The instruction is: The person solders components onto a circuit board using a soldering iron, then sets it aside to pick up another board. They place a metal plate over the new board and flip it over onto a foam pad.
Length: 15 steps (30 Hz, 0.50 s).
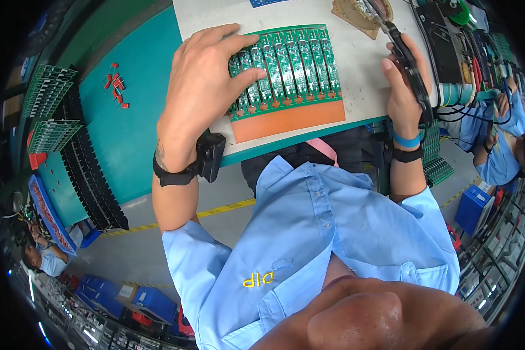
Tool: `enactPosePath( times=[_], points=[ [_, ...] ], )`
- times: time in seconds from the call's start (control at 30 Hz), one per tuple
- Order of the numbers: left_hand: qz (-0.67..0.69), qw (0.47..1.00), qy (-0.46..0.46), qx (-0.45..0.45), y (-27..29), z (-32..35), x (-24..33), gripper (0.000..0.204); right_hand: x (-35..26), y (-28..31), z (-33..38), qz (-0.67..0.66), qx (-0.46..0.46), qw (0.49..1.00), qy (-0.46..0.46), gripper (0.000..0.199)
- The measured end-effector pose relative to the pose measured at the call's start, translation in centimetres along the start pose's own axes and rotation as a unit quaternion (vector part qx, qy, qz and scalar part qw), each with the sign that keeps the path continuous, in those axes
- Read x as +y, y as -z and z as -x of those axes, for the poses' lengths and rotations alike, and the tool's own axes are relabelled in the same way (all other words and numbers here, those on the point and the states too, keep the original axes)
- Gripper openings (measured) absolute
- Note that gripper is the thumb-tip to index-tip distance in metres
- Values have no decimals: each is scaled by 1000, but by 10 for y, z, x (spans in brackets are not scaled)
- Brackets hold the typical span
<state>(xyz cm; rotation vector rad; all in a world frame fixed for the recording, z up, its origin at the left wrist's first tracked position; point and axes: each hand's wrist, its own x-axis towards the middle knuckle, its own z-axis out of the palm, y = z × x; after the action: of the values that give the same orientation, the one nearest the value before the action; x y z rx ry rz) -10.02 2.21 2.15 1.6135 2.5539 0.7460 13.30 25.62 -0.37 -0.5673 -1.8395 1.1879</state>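
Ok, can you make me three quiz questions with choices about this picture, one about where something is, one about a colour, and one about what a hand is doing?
1. Where do the small red parts lie?
A. On the teal surface to the person's left
B. On top of the green board
C. In the right hand

2. What colour is the strip along the near edge of the green circuit board panel?
A. Blue
B. Orange
C. White

3. What is the right hand doing?
A. Resting flat and empty
B. Gripping a dark tool
C. Holding a red part

Answers: 1 A, the red parts sit scattered on the teal surface, away from the board. 2 B, an orange band runs below the green rows. 3 B, the fingers are wrapped round the dark tool, while the left hand presses flat on the board.
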Motion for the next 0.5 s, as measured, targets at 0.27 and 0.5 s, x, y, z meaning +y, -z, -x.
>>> enactPosePath(
  times=[0.27,0.5],
  points=[
    [-22,999,-22,10,5,2,1,49,-34,-9,21,-16,-243,966,91,50],
    [-26,1000,-7,-15,14,6,-4,49,-37,-35,19,-22,-329,936,122,44]
  ],
)
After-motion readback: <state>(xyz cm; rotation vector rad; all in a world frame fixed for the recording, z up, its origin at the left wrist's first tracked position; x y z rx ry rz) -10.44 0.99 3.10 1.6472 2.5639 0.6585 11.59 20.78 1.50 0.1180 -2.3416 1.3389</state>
